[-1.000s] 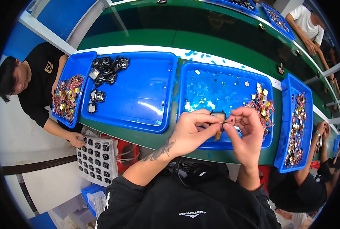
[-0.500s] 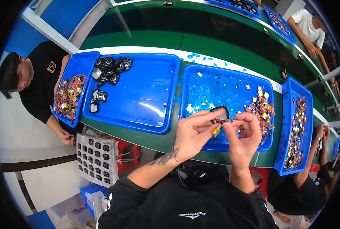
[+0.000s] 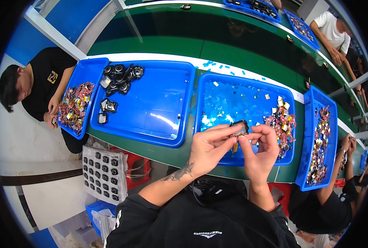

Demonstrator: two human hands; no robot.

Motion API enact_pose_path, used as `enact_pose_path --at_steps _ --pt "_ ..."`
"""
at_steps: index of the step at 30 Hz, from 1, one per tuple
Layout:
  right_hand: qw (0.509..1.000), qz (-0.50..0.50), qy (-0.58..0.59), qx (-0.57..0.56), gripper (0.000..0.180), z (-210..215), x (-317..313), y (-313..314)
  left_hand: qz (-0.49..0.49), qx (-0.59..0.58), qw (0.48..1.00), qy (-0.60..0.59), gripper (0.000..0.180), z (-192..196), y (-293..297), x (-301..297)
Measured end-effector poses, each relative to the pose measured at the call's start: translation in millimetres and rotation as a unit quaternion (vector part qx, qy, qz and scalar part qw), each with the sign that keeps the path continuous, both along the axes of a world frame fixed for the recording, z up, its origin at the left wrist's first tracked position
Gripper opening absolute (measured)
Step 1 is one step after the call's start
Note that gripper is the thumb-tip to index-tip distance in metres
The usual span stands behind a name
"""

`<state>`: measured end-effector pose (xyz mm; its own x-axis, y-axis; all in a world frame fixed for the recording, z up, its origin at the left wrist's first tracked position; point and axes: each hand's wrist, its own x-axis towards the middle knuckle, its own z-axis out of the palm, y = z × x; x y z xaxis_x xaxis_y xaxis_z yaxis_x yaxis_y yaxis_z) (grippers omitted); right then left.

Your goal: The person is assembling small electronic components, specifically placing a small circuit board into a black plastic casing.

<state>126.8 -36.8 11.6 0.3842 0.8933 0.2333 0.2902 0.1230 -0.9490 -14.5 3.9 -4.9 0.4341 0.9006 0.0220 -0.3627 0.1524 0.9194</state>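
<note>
Over the near part of a blue tray, both my hands grip a small black-framed housing with a greyish window. My left hand pinches its left side between thumb and fingers. My right hand has thumb and fingertips closed at its lower right. A small yellow piece hangs below, between my thumbs; part of the join is hidden by my fingertips. To the right of my hands, a heap of small red, white and yellow electronic parts lies in the same tray.
Left of it, another blue tray holds several black housings. Narrow blue trays of parts stand at far left and right. A co-worker sits at left. A foam sheet of black pieces stands below the table.
The black housing has come lower and turned upright between my fingertips, with the yellow piece now hanging straighter. At left, the co-worker's lowered hand has risen to the narrow tray.
</note>
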Motion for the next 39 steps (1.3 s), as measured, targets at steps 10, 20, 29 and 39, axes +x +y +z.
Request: enact_pose_path --at_steps 10,20,29,39 --pt "0.999 -0.025 0.03 0.031 0.03 -2.7 -6.8 -3.0 0.014 -0.034 0.999 -0.029 0.034 8.4 -1.6 1.7" --pt "0.999 -0.038 -0.015 0.009 0.038 1.5 -6.3 3.1 0.035 -0.038 0.998 -0.029 0.031 4.4 -2.6 6.9" --pt "0.998 0.036 0.038 -0.038 0.043 1.5 -6.0 11.3 0.052 -0.023 0.998 0.02 0.029 5.8 -1.4 3.1" --pt "0.973 0.086 0.087 -0.196 0.037 -10.9 88.4 227.6 0.166 0.422 0.884 0.108 0.023 171.2 -60.4 -94.9"
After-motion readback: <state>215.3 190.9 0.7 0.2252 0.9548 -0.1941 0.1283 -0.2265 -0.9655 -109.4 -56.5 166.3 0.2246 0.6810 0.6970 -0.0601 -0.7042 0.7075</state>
